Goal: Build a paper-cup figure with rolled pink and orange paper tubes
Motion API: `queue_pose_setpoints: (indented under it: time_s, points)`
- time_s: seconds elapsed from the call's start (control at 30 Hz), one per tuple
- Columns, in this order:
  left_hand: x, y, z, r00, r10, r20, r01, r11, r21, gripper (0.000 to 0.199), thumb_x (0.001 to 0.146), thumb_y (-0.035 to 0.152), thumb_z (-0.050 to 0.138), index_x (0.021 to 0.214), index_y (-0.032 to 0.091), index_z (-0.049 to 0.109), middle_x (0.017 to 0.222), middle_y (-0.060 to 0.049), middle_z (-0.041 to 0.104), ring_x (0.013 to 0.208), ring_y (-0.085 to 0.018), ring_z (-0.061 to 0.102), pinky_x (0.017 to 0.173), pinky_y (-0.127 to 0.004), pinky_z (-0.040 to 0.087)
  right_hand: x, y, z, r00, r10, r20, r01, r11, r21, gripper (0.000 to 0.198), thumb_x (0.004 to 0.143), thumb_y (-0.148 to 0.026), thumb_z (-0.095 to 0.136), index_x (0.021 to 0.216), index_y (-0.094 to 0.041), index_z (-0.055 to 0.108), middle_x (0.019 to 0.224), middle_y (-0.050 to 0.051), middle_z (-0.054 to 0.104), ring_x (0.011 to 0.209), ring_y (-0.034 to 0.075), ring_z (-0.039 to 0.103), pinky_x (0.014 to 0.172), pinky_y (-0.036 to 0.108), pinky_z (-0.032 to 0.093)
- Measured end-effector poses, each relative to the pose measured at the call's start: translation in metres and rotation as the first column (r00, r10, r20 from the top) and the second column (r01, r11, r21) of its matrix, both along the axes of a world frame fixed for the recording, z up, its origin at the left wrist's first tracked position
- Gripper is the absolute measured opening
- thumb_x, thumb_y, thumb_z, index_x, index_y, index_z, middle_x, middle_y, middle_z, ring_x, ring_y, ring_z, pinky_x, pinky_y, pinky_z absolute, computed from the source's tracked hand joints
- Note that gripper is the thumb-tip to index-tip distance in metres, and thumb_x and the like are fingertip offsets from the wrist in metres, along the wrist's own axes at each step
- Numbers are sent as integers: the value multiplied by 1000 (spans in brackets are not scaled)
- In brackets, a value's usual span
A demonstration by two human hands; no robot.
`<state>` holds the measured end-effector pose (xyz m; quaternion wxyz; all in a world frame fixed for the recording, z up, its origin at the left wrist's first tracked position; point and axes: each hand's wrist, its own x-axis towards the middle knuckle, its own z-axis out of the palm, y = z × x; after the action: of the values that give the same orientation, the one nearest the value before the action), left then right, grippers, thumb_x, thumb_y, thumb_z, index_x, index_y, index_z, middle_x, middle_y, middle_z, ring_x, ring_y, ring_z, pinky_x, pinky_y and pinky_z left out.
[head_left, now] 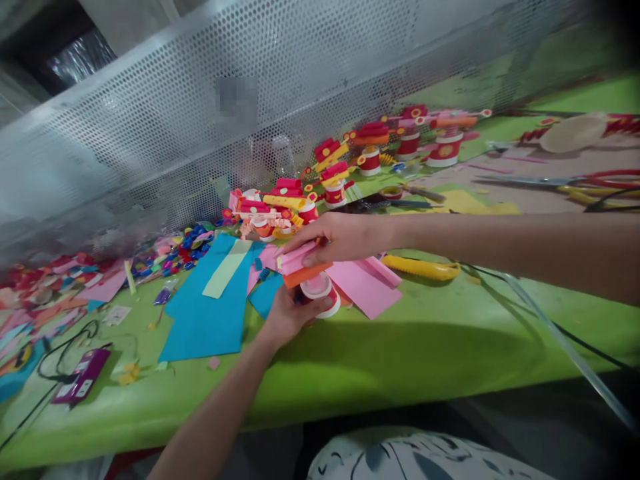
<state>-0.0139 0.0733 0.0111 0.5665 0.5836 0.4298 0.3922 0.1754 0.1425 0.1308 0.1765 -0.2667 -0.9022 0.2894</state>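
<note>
A small red and white paper cup [320, 287] is tilted just above the table's front part, with my left hand [286, 320] wrapped around it. From above, my right hand [345, 237] grips a pink rolled paper piece [297, 259]. Directly under that roll is an orange paper piece [307, 274], close over the cup's mouth; whether it is attached to the cup cannot be told. Pink paper [373, 290] lies just right of the cup. Left of my hands are blue sheets [210, 320] with a pale green strip [227, 269] on top.
Decorated red cups with paper rolls [370, 160] stand in a row along a perforated metal panel [165, 113]. Scissors [530, 181] lie at right, a yellow-handled tool [423, 269] nearer. Colourful scraps [60, 280] and a purple power strip [86, 375] with cables occupy the left.
</note>
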Motion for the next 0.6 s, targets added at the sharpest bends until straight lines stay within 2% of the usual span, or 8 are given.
queue_pose_setpoints:
  time_s: [0.1,0.23,0.4,0.53,0.6]
  points:
    - [1,0,2,1000,-18,15,18,1000,7,49,73,46,86,106,16,65,71,2,60,49,-8,44,43,-23,38,2,-1,5,1000,-1,12,1,1000,20,42,88,-20,64,129,-25,72,117,0,79,95,19,75,86,28,57]
    - [2,-1,6,1000,16,18,-15,1000,-6,51,71,44,87,109,16,66,76,1,62,53,-9,48,48,-24,41,4,-2,11,1000,10,13,-11,999,44,43,89,-23,64,131,-24,71,123,1,77,102,20,73,90,28,56]
    - [2,0,5,999,36,9,-36,999,7,56,68,45,89,111,17,67,84,-4,69,65,-15,58,59,-28,49,4,-3,15,1000,-23,4,23,999,35,47,83,-19,67,129,-25,72,127,-1,75,109,22,72,95,27,55]
    - [2,0,4,1000,27,8,-27,1000,6,57,69,47,88,112,17,67,85,-4,69,66,-16,60,60,-29,49,2,-4,14,1000,-12,-28,13,999,32,47,84,-18,65,130,-26,72,131,-2,73,116,20,70,95,24,54]
    - [2,1,4,999,39,4,-39,998,50,55,69,45,88,112,18,67,93,-6,71,77,-19,64,69,-32,53,1,-5,14,998,2,-59,1,999,54,44,86,-19,63,128,-27,72,130,-3,74,115,19,70,94,25,56]
